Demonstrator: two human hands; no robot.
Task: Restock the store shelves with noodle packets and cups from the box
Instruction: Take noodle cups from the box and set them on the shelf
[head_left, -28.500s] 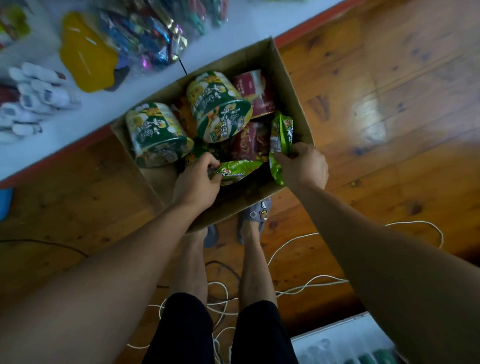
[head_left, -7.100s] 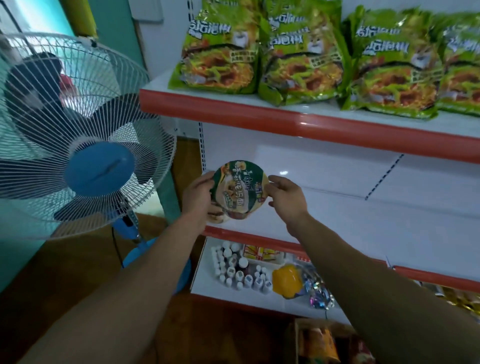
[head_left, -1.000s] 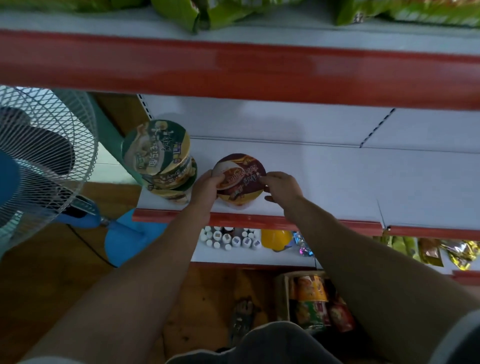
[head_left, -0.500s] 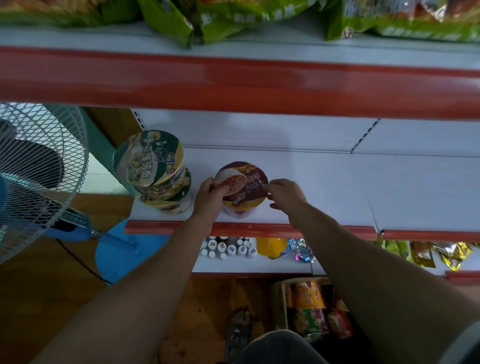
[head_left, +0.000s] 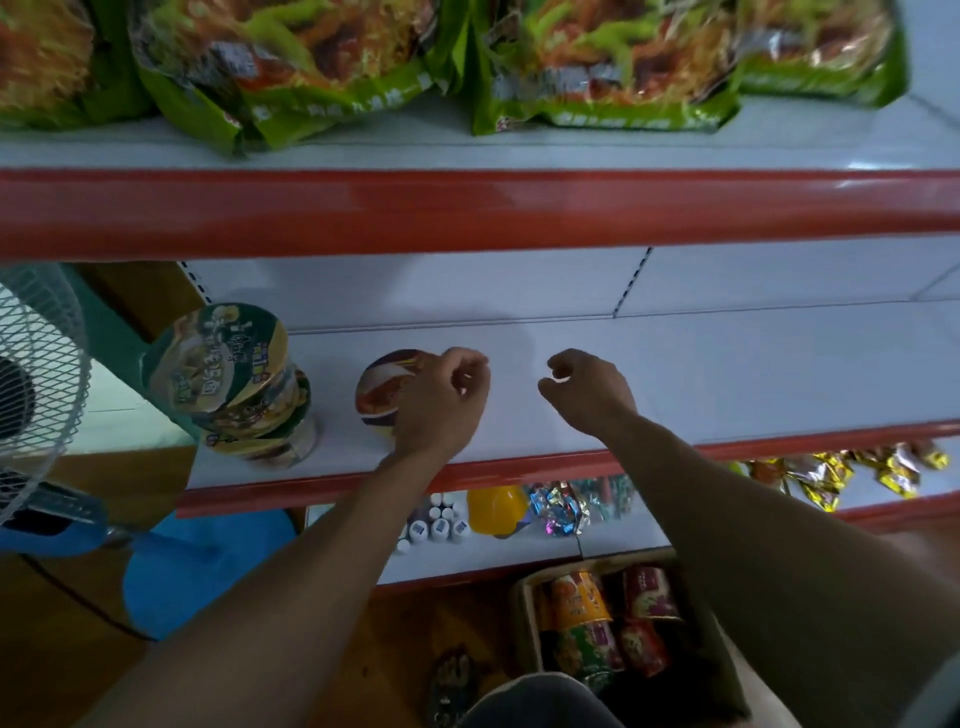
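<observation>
A dark red noodle cup (head_left: 382, 391) stands on the white middle shelf (head_left: 727, 374), partly hidden behind my left hand (head_left: 441, 402). That hand hovers just right of the cup with curled fingers and nothing in it. My right hand (head_left: 589, 392) floats further right over bare shelf, fingers loosely curled and holding nothing. Two stacked green noodle cups (head_left: 234, 379) lean at the shelf's left end. The cardboard box (head_left: 524, 603) on the floor below holds several more cups. Green noodle packets (head_left: 597, 62) fill the top shelf.
A white standing fan (head_left: 36, 395) with a blue base stands at the left. The lower shelf carries small white bottles (head_left: 436, 525), a yellow container (head_left: 496, 509) and foil-wrapped sweets (head_left: 571, 506). Red shelf edges jut toward me. The floor is wooden.
Both hands have let go of the dark red cup, which now stands on the shelf. They have drawn apart to the right, and the view has tilted upward.
</observation>
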